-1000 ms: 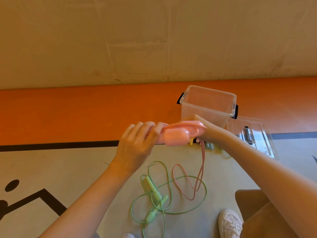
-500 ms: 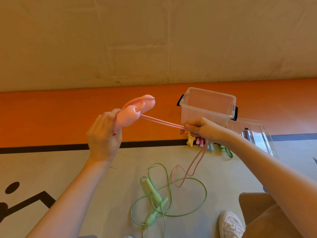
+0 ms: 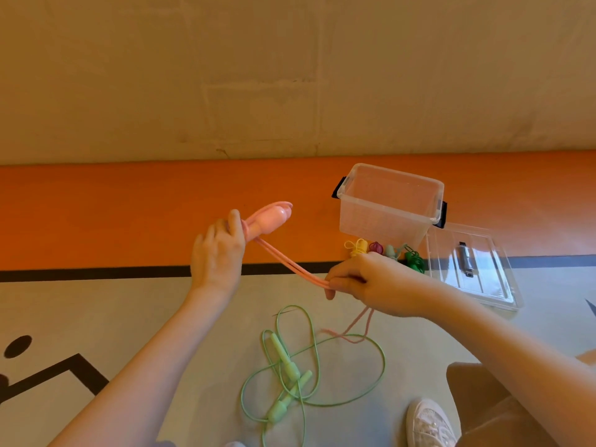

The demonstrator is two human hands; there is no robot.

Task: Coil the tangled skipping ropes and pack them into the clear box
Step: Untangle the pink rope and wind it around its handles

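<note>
My left hand (image 3: 216,253) grips the pink rope's handles (image 3: 270,219), held up with their thick ends pointing right. A doubled pink cord (image 3: 290,265) runs taut from them down to my right hand (image 3: 364,282), which pinches it. The cord's tail (image 3: 354,330) hangs below that hand to the floor. A light green rope (image 3: 292,372) lies loose and looped on the floor in front of me, its two handles side by side. The clear box (image 3: 387,208) stands open and empty behind my right hand.
The box's clear lid (image 3: 471,266) lies flat to its right. Several small coiled ropes, yellow (image 3: 356,246), dark red, pale teal and green (image 3: 414,261), sit at the box's base. My white shoe (image 3: 429,424) and trouser leg are at bottom right. A wall rises behind the orange floor band.
My left hand lifted the pink handles up and to the left, away from the right hand. The right hand dropped lower and the doubled cord drew taut between them, pulling its tail shorter on the floor.
</note>
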